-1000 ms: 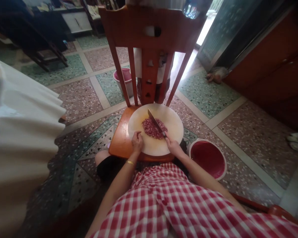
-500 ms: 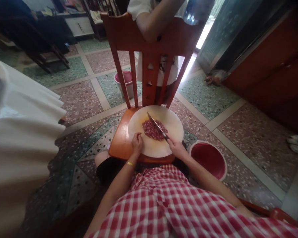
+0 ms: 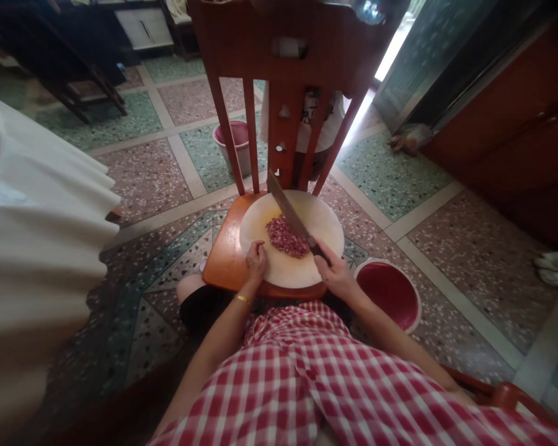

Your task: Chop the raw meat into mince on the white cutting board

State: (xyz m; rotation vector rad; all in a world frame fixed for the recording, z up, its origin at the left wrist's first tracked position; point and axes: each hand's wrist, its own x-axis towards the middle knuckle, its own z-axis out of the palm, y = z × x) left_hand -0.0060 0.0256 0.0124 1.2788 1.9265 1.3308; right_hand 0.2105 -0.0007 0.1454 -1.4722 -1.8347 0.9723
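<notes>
A round pale chopping board (image 3: pixel 323 226) lies on the seat of a wooden chair (image 3: pixel 223 260). A heap of finely chopped reddish-purple pieces (image 3: pixel 286 238) sits in the board's middle. My right hand (image 3: pixel 337 272) grips the handle of a long knife (image 3: pixel 288 210), whose blade is raised and slanted above the heap. My left hand (image 3: pixel 256 261) rests at the board's near left rim with its fingers curled in, holding nothing that I can see.
A red bucket (image 3: pixel 389 294) stands on the floor right of the chair. A pink bucket (image 3: pixel 237 144) and another person's legs (image 3: pixel 307 133) are behind the chair back. A white cloth-covered table (image 3: pixel 37 229) fills the left. Wooden cabinets (image 3: pixel 516 124) line the right.
The knife has lifted off the heap, blade now raised and pointing further away. The person behind the chair has drawn their arm back out of sight. My left hand stays put.
</notes>
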